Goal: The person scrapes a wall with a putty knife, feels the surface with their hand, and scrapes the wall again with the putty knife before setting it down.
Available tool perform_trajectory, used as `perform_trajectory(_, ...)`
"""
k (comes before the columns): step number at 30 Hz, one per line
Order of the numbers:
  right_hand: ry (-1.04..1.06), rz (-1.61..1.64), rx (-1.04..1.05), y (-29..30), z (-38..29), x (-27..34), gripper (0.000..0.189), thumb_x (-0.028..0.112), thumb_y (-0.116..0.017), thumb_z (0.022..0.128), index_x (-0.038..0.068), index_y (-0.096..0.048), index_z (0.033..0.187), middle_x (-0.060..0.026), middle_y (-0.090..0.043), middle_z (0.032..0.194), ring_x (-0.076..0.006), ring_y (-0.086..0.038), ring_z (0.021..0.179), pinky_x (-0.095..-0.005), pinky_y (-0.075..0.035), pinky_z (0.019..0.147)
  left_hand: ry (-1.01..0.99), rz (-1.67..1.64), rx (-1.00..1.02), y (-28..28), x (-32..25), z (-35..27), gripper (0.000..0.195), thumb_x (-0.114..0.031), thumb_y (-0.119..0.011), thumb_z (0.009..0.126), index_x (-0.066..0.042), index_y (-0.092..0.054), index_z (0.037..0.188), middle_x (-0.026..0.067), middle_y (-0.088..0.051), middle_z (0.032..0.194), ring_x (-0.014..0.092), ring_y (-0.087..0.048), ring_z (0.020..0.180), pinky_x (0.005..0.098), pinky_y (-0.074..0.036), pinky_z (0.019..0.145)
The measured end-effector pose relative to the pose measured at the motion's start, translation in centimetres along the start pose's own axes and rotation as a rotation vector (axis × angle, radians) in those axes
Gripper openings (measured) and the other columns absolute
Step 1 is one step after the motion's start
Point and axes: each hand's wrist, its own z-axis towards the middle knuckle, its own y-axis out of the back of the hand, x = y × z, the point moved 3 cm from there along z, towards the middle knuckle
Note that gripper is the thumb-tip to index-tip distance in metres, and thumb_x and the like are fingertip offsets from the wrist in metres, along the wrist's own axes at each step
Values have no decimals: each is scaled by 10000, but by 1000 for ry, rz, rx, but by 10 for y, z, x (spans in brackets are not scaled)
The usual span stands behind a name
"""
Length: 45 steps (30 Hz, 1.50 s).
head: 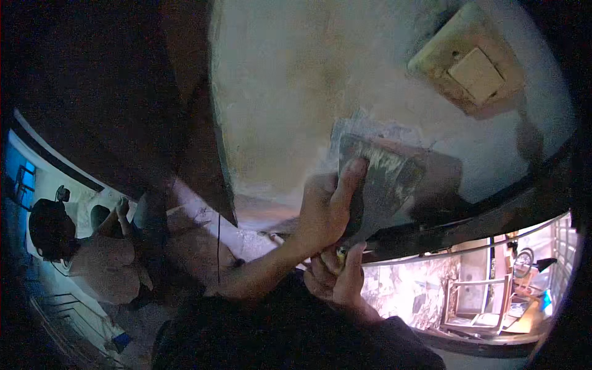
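A wide, dark scraper blade point(384, 171), which looks like a putty knife, lies close against a patchy painted wall point(273, 92). Pale smears streak its face, and a shadow falls on the wall to its right. My left hand point(326, 210) holds the blade's left side, thumb pressed flat on its face. Just below, my right hand point(340, 277) is closed around what seems to be the handle, mostly hidden by the fingers; a small yellowish spot shows between them. Whitish-grey filler point(358, 122) marks the wall along the blade's upper edge.
A soiled wall switch point(476, 76) sits up and right of the blade. Deep shadow covers the upper left. At the left, another person point(101, 268) has raised arms. A metal frame point(69, 314) stands lower left. Beyond an opening are a wooden frame point(476, 300) and a spoked wheel point(523, 261).
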Motion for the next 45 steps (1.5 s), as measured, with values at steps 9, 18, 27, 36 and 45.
perform_trajectory(9, 22, -40, 543, -5, -4, 6, 557, 681, -326, 664, 129, -334, 583, 23, -289, 449, -89, -237, 334, -208, -288, 333, -175, -157, -21, -5, -10, -2, 447, -315, -420, 828, 48, -450, 569, 20, -319, 445, 87, -321, 459, 290, -281, 398)
perform_trajectory(18, -17, 30, 418, -1, -3, 4, 559, 683, -331, 658, 126, -370, 644, 24, -319, 495, -88, -322, 378, -221, -360, 402, -18, 77, 8, 1, 1, -3, 442, -403, -387, 823, -15, -539, 674, -9, -475, 562, 78, -389, 509, 247, -318, 465)
perform_trajectory(27, 35, -62, 510, -12, 2, 14, 546, 671, -306, 681, 136, -336, 573, 24, -278, 444, -81, -220, 329, -204, -208, 295, 3, -60, -64, -2, -6, 4, 469, -341, -423, 826, 35, -435, 545, -19, -368, 480, 73, -328, 477, 265, -272, 401)
perform_trajectory(36, 6, -113, 338, -15, 12, 18, 555, 681, -323, 669, 136, -333, 562, 29, -280, 442, -78, -214, 316, -199, -217, 291, 33, -4, -89, 0, -12, 6, 498, -387, -425, 813, 37, -463, 555, -9, -386, 472, 70, -349, 478, 260, -299, 412)
perform_trajectory(45, 6, -86, 162, -2, 13, 11, 535, 675, -344, 663, 143, -372, 632, 23, -352, 537, -96, -319, 393, -231, -349, 396, 44, 112, -85, 0, -11, 6, 515, -398, -418, 812, 46, -464, 556, -3, -391, 475, 85, -358, 494, 279, -308, 420)
